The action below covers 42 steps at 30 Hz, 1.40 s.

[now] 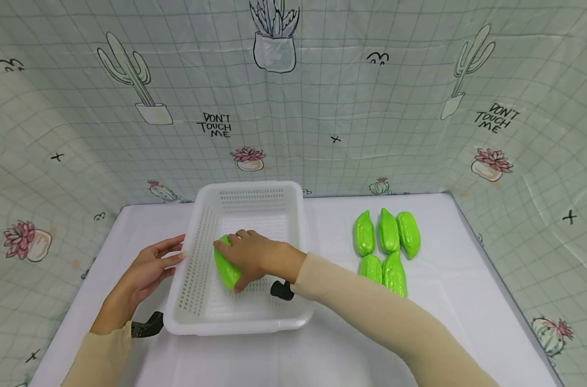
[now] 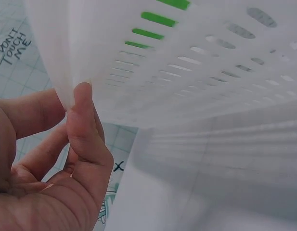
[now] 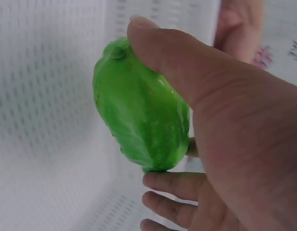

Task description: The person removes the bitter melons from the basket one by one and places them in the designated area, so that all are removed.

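A white perforated plastic basket stands on the table, left of centre. At its left rim, my left hand pinches the edge between thumb and fingers, seen closely as the basket's wall in the left wrist view. Inside the basket, my right hand grips a bright green bitter melon with a bumpy, glossy skin. The right wrist view shows the thumb over the stem end of this bitter melon and fingertips at its other end.
Several more green bitter melons lie grouped on the white tabletop, right of the basket; my right forearm reaches across just in front of them. A patterned curtain rises behind the table and along both sides.
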{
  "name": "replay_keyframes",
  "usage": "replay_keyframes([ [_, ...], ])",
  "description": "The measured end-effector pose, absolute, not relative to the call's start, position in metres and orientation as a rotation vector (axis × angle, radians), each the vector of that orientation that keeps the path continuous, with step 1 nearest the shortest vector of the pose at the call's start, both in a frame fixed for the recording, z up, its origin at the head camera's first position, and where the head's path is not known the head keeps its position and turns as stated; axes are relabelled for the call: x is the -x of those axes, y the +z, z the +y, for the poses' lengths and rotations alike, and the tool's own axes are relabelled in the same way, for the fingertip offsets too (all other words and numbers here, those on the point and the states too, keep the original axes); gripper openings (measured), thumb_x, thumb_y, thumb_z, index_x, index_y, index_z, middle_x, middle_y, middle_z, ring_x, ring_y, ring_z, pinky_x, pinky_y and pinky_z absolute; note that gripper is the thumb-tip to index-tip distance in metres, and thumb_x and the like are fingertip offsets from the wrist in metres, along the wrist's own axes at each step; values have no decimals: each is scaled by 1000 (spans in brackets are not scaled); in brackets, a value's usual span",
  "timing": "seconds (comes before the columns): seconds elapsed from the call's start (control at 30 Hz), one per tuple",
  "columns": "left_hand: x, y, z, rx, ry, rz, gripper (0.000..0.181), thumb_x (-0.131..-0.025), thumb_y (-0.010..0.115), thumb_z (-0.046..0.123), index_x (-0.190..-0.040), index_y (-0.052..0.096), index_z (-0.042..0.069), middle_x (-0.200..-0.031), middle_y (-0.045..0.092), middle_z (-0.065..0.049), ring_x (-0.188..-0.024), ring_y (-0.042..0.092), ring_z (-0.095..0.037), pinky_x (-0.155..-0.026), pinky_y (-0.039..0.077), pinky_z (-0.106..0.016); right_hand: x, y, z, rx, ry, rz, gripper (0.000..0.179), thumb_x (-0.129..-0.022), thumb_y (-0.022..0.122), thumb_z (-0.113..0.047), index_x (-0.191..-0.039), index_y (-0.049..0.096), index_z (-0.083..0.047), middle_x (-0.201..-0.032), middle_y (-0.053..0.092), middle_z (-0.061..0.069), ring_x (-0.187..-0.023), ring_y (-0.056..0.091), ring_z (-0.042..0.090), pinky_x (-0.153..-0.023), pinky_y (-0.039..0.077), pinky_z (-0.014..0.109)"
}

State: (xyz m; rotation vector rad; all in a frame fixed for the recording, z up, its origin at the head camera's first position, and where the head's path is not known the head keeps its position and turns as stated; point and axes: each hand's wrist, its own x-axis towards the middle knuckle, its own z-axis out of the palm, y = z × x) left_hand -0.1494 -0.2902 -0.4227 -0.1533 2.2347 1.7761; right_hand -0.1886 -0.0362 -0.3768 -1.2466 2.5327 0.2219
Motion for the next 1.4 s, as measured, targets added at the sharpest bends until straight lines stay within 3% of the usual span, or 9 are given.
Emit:
replay_keyframes([
  [0.6,148,-421,-291,140,1795,2221,69,-107,63,9,-164,28,-6,-125,54,7,-95,63,-4,-78,53,-21,192,-334,64,1201,-108,2700,113,-83,90,-49,-167,27,-7,-166,36,21,-155,31,40,-128,24,50],
  [1.4,149,-423,-292,133,1811,2216,69,-106,64,9,-163,28,-7,-121,57,10,-94,66,-4,-77,54,-21,175,-345,184,1012,-388,2887,111,-83,92,-38,-165,27,0,-166,34,28,-154,30,47,-124,25,63],
])
